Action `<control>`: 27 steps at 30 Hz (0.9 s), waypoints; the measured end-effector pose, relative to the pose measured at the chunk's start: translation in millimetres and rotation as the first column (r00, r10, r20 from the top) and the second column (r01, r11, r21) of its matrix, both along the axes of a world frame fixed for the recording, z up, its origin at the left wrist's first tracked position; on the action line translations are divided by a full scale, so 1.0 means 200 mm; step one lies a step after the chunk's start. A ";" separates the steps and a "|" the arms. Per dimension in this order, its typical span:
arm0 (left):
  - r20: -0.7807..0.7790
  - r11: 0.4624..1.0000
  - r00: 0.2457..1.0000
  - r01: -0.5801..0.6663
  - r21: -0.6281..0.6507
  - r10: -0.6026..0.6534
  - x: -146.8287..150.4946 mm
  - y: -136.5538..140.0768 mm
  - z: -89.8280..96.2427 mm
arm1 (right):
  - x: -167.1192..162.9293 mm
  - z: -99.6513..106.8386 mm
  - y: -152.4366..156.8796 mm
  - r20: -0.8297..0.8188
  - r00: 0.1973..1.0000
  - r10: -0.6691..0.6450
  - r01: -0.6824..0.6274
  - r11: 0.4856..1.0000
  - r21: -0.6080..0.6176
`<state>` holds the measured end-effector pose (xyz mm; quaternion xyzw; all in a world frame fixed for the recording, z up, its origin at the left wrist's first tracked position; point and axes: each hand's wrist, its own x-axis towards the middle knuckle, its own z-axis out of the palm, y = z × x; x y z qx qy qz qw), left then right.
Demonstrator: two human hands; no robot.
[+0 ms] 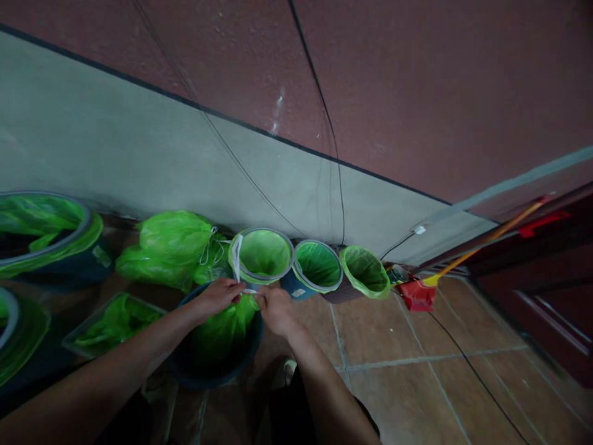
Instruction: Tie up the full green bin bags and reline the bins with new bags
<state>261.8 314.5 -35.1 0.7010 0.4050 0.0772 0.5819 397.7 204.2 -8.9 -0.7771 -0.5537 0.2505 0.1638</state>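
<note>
Green, crinkled and glossy, the thin plastic bin bag (221,330) in front of you narrows to a gathered neck, its lower part darkening into shadow. It sits inside a round dark bin (257,353), below your two forearms. Your left hand (223,295) and right hand (277,309) are both pinched on its white drawstring (236,256), near each other, with a short stretch of it between them and a length sticking up above. The bag's neck lies just under that stretch, between your hands; whether a knot is formed, you cannot tell.
</note>
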 end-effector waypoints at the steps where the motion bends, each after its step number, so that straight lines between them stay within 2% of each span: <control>1: 0.005 1.000 1.000 -0.009 -0.013 0.009 0.00 0.01 0.01 | -0.01 0.01 -0.01 -0.007 0.999 0.037 -0.037 0.999 0.016; 4: 0.054 0.998 0.998 0.034 -0.049 -0.031 -0.01 0.02 0.03 | -0.03 0.01 -0.02 -0.170 0.964 0.202 -0.194 0.979 0.063; 6: 0.068 0.992 0.990 0.127 -0.006 -0.126 -0.02 0.03 0.04 | -0.03 0.00 -0.03 -0.267 0.931 0.250 -0.240 0.968 0.070; 7: 0.070 0.982 0.980 0.184 0.034 -0.186 -0.03 0.04 0.05 | -0.02 -0.01 -0.03 -0.292 0.927 0.236 -0.222 0.972 0.081; 9: 0.079 0.944 0.946 0.301 0.136 -0.314 -0.04 0.05 0.06 | 0.01 -0.02 -0.03 -0.303 0.945 0.119 -0.085 0.989 0.122; 11: 0.057 0.886 0.914 0.373 0.277 -0.402 -0.05 0.04 0.08 | 0.04 -0.03 -0.01 -0.303 0.952 -0.042 0.103 0.977 0.186; 13: -0.015 0.805 0.897 0.403 0.436 -0.441 -0.06 0.03 0.09 | 0.05 -0.05 0.02 -0.349 0.932 -0.102 0.193 0.953 0.236; 15: -0.094 0.712 0.889 0.419 0.564 -0.448 -0.07 0.01 0.10 | 0.03 -0.09 0.04 -0.459 0.889 -0.008 0.145 0.954 0.263; 17: -0.153 0.633 0.878 0.438 0.639 -0.454 -0.07 0.00 0.10 | -0.01 -0.14 0.06 -0.574 0.813 0.097 0.067 0.964 0.258; 20: -0.217 0.563 0.878 0.446 0.696 -0.428 -0.07 0.00 0.09 | -0.05 -0.20 0.07 -0.661 0.743 0.108 0.047 0.976 0.212; 23: -0.189 0.553 0.881 0.426 0.716 -0.434 -0.07 0.00 0.09 | -0.05 -0.21 0.07 -0.674 0.738 0.036 0.107 0.980 0.170; 25: -0.114 0.590 0.881 0.399 0.702 -0.459 -0.07 -0.01 0.08 | -0.04 -0.19 0.07 -0.692 0.722 -0.003 0.144 0.979 0.147; 27: -0.068 0.623 0.883 0.380 0.684 -0.464 -0.06 -0.02 0.08 | -0.03 -0.17 0.07 -0.754 0.657 -0.017 0.157 0.981 0.115</control>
